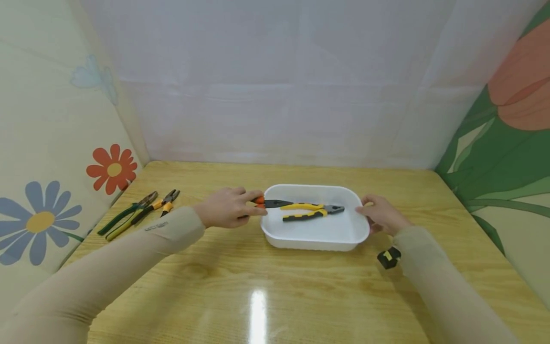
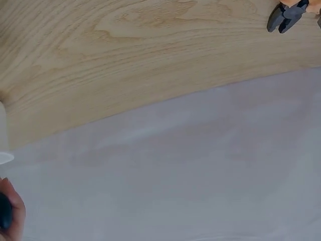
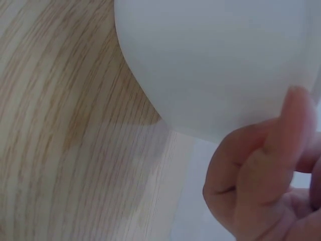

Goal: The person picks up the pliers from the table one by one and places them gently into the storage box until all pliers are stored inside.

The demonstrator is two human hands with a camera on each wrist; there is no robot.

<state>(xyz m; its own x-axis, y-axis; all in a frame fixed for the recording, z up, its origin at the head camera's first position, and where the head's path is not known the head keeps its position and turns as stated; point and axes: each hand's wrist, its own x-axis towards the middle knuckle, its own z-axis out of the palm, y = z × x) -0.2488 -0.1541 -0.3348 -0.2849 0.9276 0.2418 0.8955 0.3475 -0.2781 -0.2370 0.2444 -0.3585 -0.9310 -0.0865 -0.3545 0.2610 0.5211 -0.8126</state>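
Observation:
My left hand (image 1: 225, 208) grips pliers with red-and-black handles (image 1: 259, 200), their dark head reaching over the left end of a white plastic tub (image 1: 315, 244). At the edge of the left wrist view, fingers (image 2: 18, 211) curl around a dark handle end. Inside the tub lie yellow-and-black pliers (image 1: 302, 206), heads toward the right. The held pliers' tip overlaps their handles in the head view. My right hand (image 1: 382, 215) pinches the tub's right rim; close up, the thumb (image 3: 296, 120) lies against the white wall with the other fingers bent below.
Green-handled pliers (image 1: 124, 216) and orange-and-black pliers (image 1: 148, 211) lie side by side at the left of the wooden table (image 1: 206, 296). A small black-and-yellow block (image 1: 389, 258) shows beside my right wrist. A white sheet (image 1: 275, 119) hangs behind the table.

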